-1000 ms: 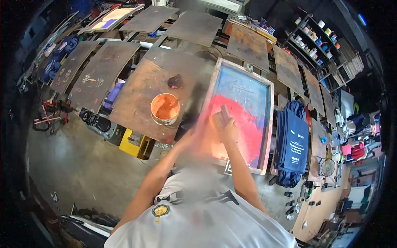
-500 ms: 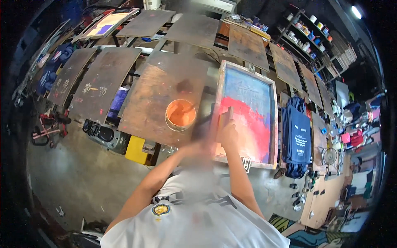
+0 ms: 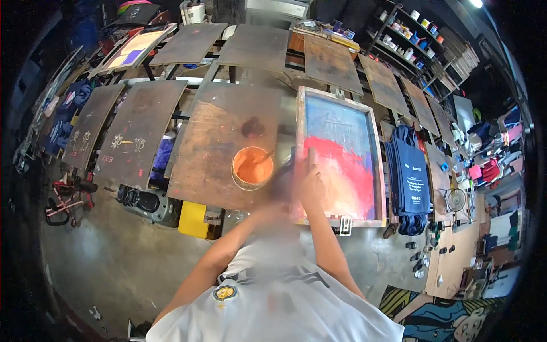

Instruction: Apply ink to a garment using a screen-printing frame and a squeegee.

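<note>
My right hand [image 3: 312, 185] is closed round a wooden squeegee [image 3: 311, 158], which stands over the left part of a screen printing frame [image 3: 376, 154]. Blue mesh shows at the frame's far end; red and pale orange ink is spread over its nearer part. My left forearm [image 3: 232, 244] reaches toward the frame's near left corner, where a grey blur down the middle of the picture hides the left hand's fingers. To the left of the frame, a bucket of orange ink [image 3: 252, 169] sits on a stained board [image 3: 196, 151], with what looks like a stick leaning inside it.
Dark navy tote bags [image 3: 409, 176] lie stacked right of the frame. More flat boards [image 3: 142, 128] run along the rack. Under the near edge are a yellow box [image 3: 192, 219] and a grey-black machine [image 3: 142, 200]. Shelves of paint pots [image 3: 407, 43] stand at the far right.
The whole view has shifted a little, with the boards and bucket sitting lower in the picture. My right hand keeps the squeegee on the left part of the screen; its handle appears narrower now.
</note>
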`<state>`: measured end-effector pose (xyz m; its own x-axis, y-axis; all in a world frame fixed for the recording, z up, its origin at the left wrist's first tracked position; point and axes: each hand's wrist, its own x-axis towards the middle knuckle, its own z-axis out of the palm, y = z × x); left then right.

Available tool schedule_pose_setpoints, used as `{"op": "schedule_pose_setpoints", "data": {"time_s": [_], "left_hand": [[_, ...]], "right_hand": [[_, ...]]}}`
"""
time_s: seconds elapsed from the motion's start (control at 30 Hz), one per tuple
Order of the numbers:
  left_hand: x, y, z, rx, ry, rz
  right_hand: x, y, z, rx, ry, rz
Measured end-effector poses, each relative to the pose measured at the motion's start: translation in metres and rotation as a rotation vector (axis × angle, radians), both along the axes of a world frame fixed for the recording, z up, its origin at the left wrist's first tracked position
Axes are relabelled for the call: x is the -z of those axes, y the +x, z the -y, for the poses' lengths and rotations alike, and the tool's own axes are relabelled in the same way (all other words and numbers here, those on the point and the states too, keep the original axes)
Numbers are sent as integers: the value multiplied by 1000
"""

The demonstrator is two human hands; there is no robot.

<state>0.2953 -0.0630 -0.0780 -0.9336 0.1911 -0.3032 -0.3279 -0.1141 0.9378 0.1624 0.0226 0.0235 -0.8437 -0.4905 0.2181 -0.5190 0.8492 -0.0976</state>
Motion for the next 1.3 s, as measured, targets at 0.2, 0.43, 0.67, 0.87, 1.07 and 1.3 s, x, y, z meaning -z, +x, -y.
{"op": "schedule_pose_setpoints", "data": {"time_s": [0.2,0.43,0.67,0.87,1.07,1.3], "left_hand": [[17,0,-3,72,19,46],[39,-2,-2,156,-134,-28],[34,4,-1,100,-207,-78],[10,4,-1,120,-205,-220],[4,9,0,76,-123,-58],[28,9,-3,42,-25,-46]], "right_hand": [[-42,16,-1,72,-58,119],[-50,17,6,154,-30,216],[-26,12,2,103,-119,176],[42,2,-10,-101,-2,173],[28,11,-8,-37,-87,310],[46,14,-10,-24,-122,264]]}}
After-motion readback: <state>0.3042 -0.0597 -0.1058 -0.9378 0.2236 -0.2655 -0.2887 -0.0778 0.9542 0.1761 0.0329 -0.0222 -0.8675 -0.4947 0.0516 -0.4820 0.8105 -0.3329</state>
